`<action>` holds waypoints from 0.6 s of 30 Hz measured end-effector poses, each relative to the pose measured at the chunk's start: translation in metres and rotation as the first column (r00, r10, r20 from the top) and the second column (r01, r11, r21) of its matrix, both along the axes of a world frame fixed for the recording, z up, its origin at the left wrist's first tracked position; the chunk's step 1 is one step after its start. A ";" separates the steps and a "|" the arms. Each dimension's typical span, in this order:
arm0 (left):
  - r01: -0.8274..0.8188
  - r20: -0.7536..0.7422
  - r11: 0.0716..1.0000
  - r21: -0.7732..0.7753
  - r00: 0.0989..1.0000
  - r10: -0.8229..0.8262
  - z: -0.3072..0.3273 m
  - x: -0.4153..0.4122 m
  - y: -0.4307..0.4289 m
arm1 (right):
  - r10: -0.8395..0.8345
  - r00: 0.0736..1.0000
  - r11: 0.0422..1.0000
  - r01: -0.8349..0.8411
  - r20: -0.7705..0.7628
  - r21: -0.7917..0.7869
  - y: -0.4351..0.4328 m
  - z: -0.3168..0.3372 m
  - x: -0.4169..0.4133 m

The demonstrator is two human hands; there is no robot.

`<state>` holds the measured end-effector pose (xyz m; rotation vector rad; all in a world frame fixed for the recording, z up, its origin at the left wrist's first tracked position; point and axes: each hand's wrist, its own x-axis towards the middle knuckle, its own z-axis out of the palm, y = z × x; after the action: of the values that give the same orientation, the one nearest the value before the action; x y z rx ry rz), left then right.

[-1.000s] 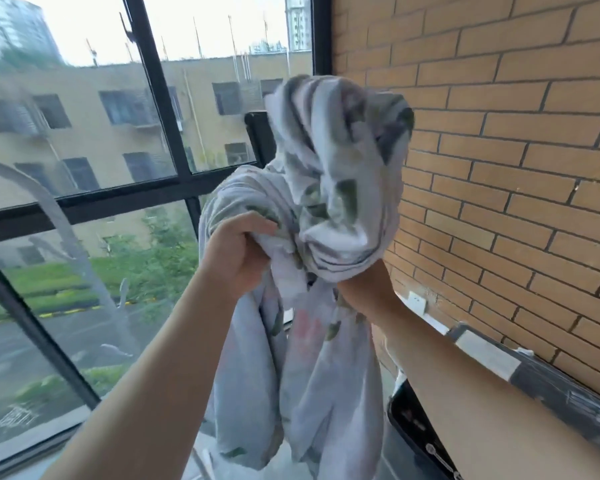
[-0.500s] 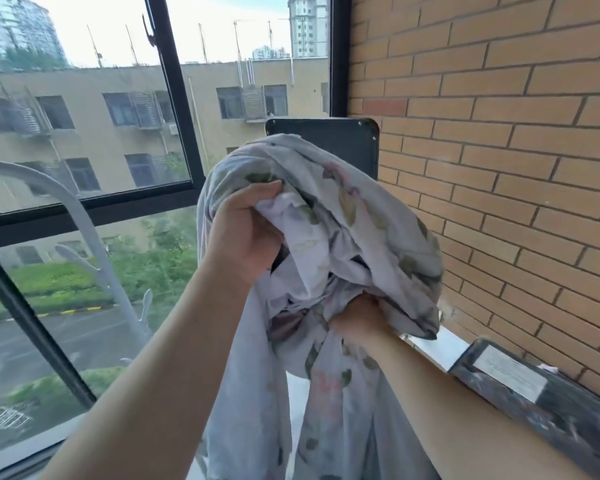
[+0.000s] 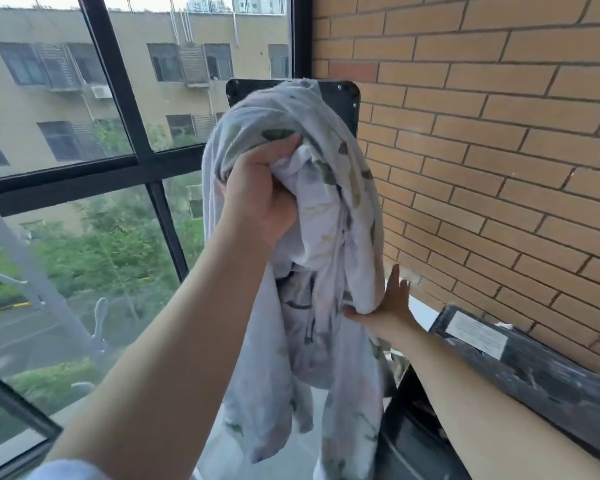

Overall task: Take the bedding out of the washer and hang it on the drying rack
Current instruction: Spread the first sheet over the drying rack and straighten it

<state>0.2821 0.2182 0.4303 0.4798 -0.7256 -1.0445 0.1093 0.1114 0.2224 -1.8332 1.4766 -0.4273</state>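
One brick wall: orange-tan brick wall [image 3: 482, 133] fills the right half; its top and right side run out of frame.
Window: black metal-framed window [image 3: 125, 109] covers the left half and looks onto a beige building and green trees, all soft through the glass.
Bedding: white cloth bedding printed with green and pink leaves [image 3: 333, 209] hangs bunched in mid-air at centre, held up in front of the window corner. Its lower end is cut off by the bottom edge, and its folds hide how much of it there is.
Dark slab: black speckled slab [image 3: 551, 379] sits against the wall at lower right, partly behind the right forearm; what it belongs to cannot be told.
Black panel: rounded-corner black panel [image 3: 343, 95] stands behind the bedding, with only its top edge and right side showing.
Pale bar: pale grey curved bar with hook-like prongs [image 3: 32, 271] is at far left, blurred; what it is part of cannot be told.
Left hand: left hand [image 3: 260, 199] grips a wad of the bedding high up, fingers clamped into the cloth and mostly buried in it.
Right hand: right hand [image 3: 388, 306] lies lower, fingers straight and apart, palm against the hanging fold, thumb beneath it.
Label: white paper label [image 3: 475, 334] is on the slab, its print unreadable.
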 end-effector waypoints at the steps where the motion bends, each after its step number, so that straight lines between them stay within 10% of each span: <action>1: 0.028 -0.014 1.000 0.002 0.999 -0.028 -0.002 -0.002 -0.004 | 0.080 0.995 0.995 -0.077 0.051 -0.057 -0.002 -0.005 0.003; 11: 0.195 0.082 0.976 -0.095 0.979 -0.188 0.015 -0.011 -0.023 | 0.048 0.832 0.999 -0.030 0.553 -0.042 -0.011 -0.002 0.056; 18: -0.030 0.108 0.994 -0.104 0.993 0.042 0.030 0.002 -0.020 | -0.017 0.723 0.987 0.121 0.691 -0.103 -0.026 0.032 0.099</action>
<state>0.2837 0.1984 0.4603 0.4625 -0.8610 -0.9477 0.2084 0.0857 0.2545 -1.4611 0.9962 -1.1446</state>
